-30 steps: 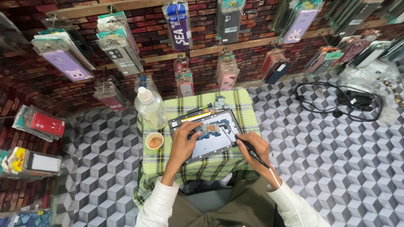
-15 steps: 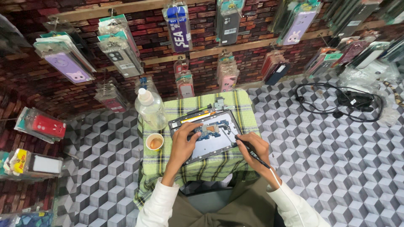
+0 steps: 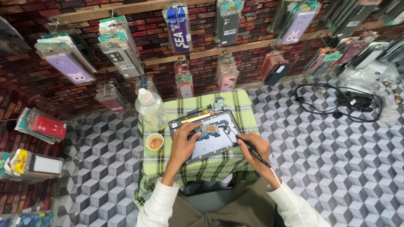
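On the small checked table, an opened tablet is lying with its back cover already off and its circuit board bare; the board work looks unfinished. The left hand is pressing spread fingers on its left edge. The right hand is pinching a thin black tool, tip touching the tablet's right side.

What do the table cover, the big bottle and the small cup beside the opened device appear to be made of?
Table cover: woven cloth, matte; its green-and-yellow check hangs in soft folds at the edge.
Bottle: clear plastic, glossy; the floor pattern shows through it, and its cap is white.
Cup: probably paper, with a thin pale rim around brown liquid; too small to be sure.
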